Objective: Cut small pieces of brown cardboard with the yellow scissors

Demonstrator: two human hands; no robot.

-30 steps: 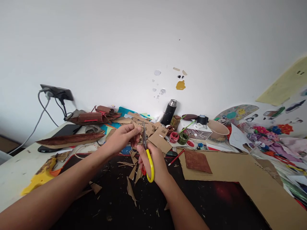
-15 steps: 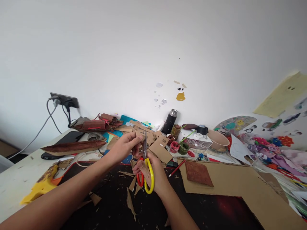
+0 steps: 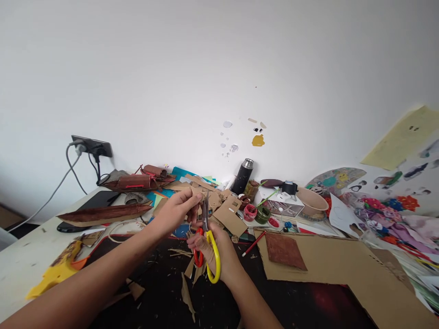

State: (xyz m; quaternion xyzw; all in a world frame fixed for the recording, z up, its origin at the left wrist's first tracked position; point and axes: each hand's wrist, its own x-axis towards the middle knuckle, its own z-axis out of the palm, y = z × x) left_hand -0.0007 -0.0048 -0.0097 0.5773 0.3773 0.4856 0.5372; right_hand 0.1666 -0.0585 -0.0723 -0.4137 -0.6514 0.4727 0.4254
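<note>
My left hand (image 3: 176,208) is closed in a pinch on a small brown cardboard piece (image 3: 196,190), mostly hidden by the fingers. Scissors (image 3: 215,262) with one red and one yellow handle are in my right hand (image 3: 222,251), its fingers through the loops. Their metal blades point up and away, right beside the left fingertips and the pinched piece. Whether the blades touch the piece I cannot tell. Below the hands, cardboard scraps (image 3: 187,294) and thin strips lie on a dark mat (image 3: 161,292).
A yellow glue gun (image 3: 56,269) lies at left, with brown cardboard boats (image 3: 106,212) behind it. Paint jars (image 3: 250,212) and a black flask (image 3: 243,177) stand near the wall. On the right, a brown-painted square (image 3: 285,251) rests on a cardboard sheet (image 3: 329,262); a red pencil (image 3: 254,243) lies nearby.
The scissor handles have tilted and dropped slightly, with the red loop a little further left. My left hand keeps its pinch in nearly the same spot. The view has shifted slightly.
</note>
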